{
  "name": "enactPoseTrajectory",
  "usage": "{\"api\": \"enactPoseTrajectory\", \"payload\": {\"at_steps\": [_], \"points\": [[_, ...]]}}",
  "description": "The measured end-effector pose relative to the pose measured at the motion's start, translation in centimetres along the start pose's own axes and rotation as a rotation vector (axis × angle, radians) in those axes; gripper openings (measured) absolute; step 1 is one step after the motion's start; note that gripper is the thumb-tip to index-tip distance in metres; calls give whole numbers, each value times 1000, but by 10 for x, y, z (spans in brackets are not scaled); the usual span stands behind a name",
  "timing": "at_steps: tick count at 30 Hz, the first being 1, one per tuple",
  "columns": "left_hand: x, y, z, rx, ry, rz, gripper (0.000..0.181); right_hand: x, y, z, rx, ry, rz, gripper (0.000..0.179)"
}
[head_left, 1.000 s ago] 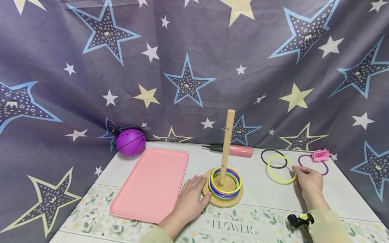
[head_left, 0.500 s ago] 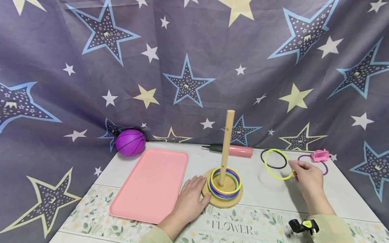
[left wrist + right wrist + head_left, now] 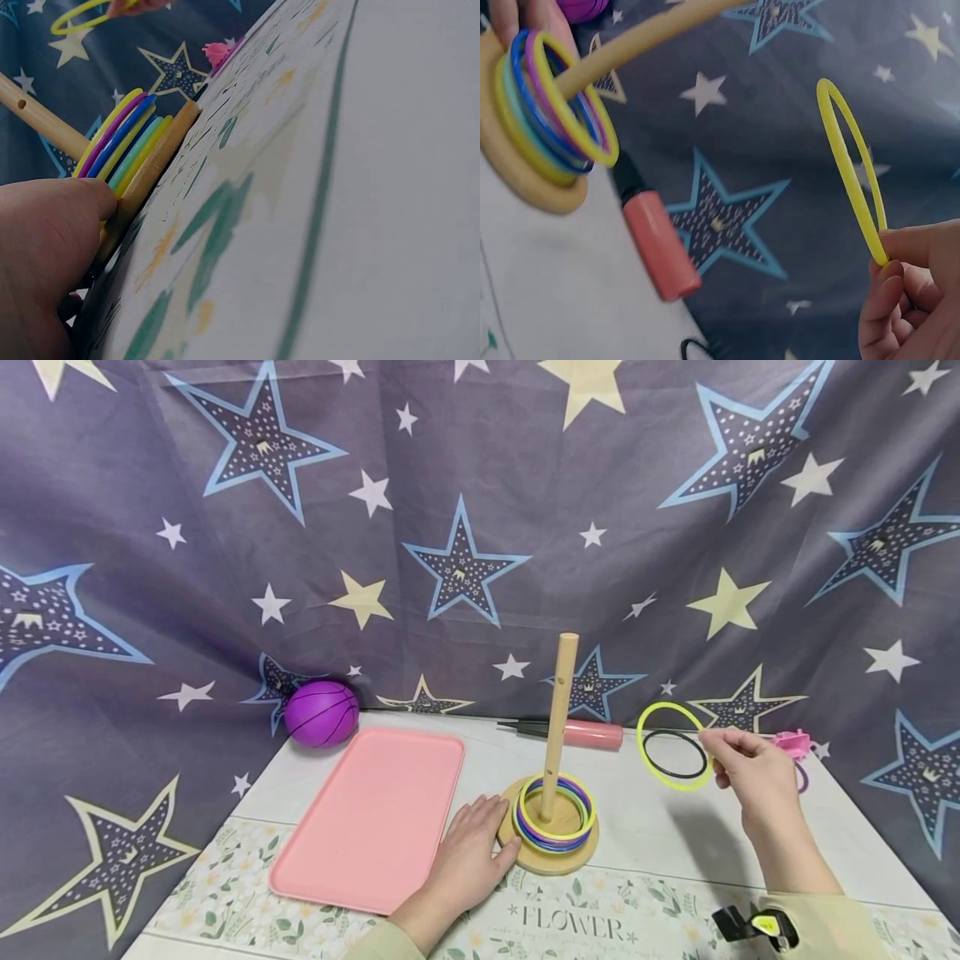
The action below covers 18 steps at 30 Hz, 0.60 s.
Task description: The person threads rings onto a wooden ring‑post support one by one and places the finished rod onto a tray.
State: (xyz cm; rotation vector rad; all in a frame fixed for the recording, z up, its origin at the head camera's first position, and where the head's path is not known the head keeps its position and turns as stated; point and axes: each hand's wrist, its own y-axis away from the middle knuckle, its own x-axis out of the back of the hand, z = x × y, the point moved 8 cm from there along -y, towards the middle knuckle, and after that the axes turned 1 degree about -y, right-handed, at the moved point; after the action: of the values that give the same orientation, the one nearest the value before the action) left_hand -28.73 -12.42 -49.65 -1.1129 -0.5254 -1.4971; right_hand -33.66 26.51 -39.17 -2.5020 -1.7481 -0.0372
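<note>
My right hand (image 3: pixel 753 772) pinches a yellow ring (image 3: pixel 847 169) at its edge between thumb and fingers, raised above the table on the right. In the head view the ring overlaps a black ring (image 3: pixel 677 776) lying behind it. My left hand (image 3: pixel 471 852) lies with fingers extended against the left side of the round wooden base (image 3: pixel 551 864); its thumb is at the base edge in the left wrist view. From that base rises a wooden peg (image 3: pixel 559 718), circled by a stack of coloured rings (image 3: pixel 124 146), yellow on top, then purple and blue.
Left of the peg lies a pink tray (image 3: pixel 375 810), with a purple ball (image 3: pixel 322 714) behind it. A pink and black hand pump (image 3: pixel 592 734) lies at the back. Far right are a pink plastic piece (image 3: pixel 793 743) and a purple ring (image 3: pixel 804 777). A star-patterned cloth (image 3: pixel 465 460) hangs behind.
My right hand has lifted the yellow ring off the table, up and slightly left, turning it more upright. The left hand and the stacked rings have stayed in place.
</note>
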Motion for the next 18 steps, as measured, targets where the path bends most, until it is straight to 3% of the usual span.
{"api": "enactPoseTrajectory", "payload": {"at_steps": [18], "points": [[0, 0, 0, -2, -7, -2, 63, -30, 27, -57, 155, -124, -163, 7]]}}
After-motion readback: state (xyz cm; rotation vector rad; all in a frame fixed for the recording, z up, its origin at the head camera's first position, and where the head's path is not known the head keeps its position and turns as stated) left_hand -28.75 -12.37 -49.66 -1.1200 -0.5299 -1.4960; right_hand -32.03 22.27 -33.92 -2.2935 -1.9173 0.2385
